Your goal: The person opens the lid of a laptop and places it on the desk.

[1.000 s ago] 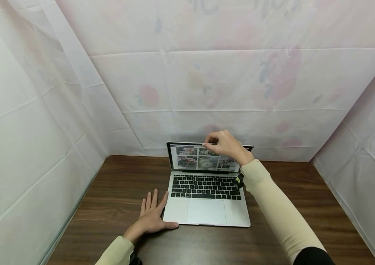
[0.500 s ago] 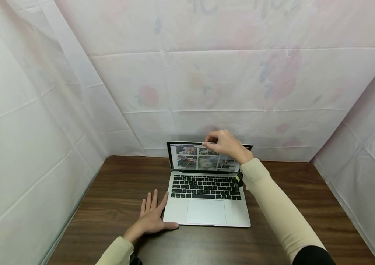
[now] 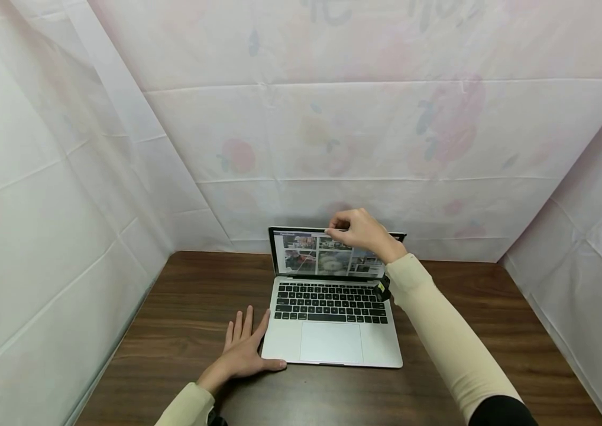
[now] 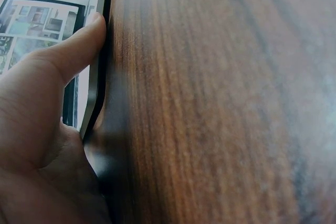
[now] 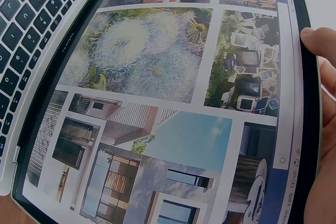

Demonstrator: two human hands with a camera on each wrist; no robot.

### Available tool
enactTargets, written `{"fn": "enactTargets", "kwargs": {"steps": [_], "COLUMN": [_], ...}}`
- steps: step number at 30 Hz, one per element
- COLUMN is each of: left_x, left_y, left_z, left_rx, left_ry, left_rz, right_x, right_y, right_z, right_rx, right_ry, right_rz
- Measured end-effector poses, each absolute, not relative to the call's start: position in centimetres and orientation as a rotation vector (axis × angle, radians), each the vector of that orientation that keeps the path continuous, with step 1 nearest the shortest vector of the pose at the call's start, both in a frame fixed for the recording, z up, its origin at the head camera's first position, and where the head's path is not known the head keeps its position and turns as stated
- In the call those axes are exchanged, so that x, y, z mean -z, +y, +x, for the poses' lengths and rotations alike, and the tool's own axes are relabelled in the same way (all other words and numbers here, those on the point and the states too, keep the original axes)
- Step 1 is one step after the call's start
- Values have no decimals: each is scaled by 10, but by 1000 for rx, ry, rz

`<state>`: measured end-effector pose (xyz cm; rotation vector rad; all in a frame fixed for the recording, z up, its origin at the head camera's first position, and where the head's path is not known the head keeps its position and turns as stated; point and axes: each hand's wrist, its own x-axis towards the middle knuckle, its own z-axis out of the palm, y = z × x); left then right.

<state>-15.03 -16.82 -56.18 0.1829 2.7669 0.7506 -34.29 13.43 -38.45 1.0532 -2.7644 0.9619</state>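
Note:
A silver laptop (image 3: 381,346) with black keys stands with its lid raised on the brown wooden table. Its lit screen (image 5: 189,124) shows a page of photo tiles. My right hand (image 3: 361,229) pinches the top edge of the lid, thumb on the screen side and curled fingers behind it, as the right wrist view shows. My left hand (image 3: 239,355) lies spread at the laptop's front left corner. Its thumb rests along the front edge, and the other fingers are straight on the table beside the left side; in the left wrist view the thumb (image 4: 79,45) touches the base edge.
The wooden table (image 3: 184,307) reaches back to a pale fabric curtain (image 3: 290,130) with faint fruit prints, close behind the lid. White fabric also hangs at the left (image 3: 40,236) and right (image 3: 588,248) sides.

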Motion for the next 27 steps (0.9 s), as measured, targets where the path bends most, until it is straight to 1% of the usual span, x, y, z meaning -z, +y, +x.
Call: {"fn": "enactTargets", "kwargs": {"steps": [10,16,21,27], "left_x": [560,570,577,567], "left_y": [-166,-169,-169,-169], "left_z": [-150,-150,-151,-149], "left_rx": [-792,-864,-839,-832], "left_ry": [2778,2797,2829,2802], "left_rz": [195,214,204,219], "right_x": [385,384,384,383], "right_y": [137,136,135,135], "right_z": [-345,-346,-346,-347], "right_rx": [-957,-954,-952,-951], "right_ry": [-2778,-2766,-2767,-2787], "right_rz": [1039,1046,1044,1030]}}
